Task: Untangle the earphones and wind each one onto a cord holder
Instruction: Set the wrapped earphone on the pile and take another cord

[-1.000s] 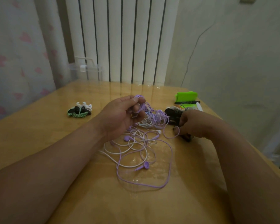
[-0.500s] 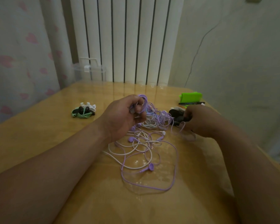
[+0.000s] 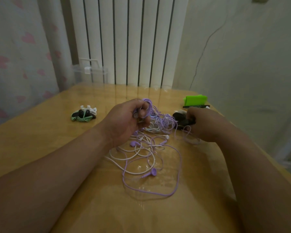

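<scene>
Clutter sits around the work on three sides. A wound bundle [image 3: 83, 114] of green cord on dark and white holders lies at the left of the table [image 3: 40, 140], well apart from the hands. A bright green object [image 3: 195, 100] with a black pen [image 3: 196, 106] just in front of it sits at the upper right, near the table's right edge. A clear plastic box [image 3: 91, 71] stands at the far edge against the white radiator [image 3: 124, 39], and a curtain with pink hearts [image 3: 15, 56] fills the left of the frame.

Both forearms reach in from the lower corners and cover much of the near tabletop. Bare wood shows at the left, between the bundle and the left arm, and at the bottom centre between the arms.

The tangle [image 3: 146, 148] of earphones lies at the centre of the frame, between the hands. Its purple cord [image 3: 178, 165] spreads in one wide loop toward the bottom of the frame, with white cord [image 3: 124, 158] looped inside it and a purple earbud [image 3: 153, 172] pointing right. The heap's long axis runs from the hands down toward the viewer.

The left hand [image 3: 124, 121] has its fingers curled tight round a gathered coil of purple cord, lifted above the heap. The right hand [image 3: 203, 125] has its fingers closed on a black piece [image 3: 181, 121] (a holder or a dark bundle, too dim to tell), with a thin purple loop beside its fingers.
</scene>
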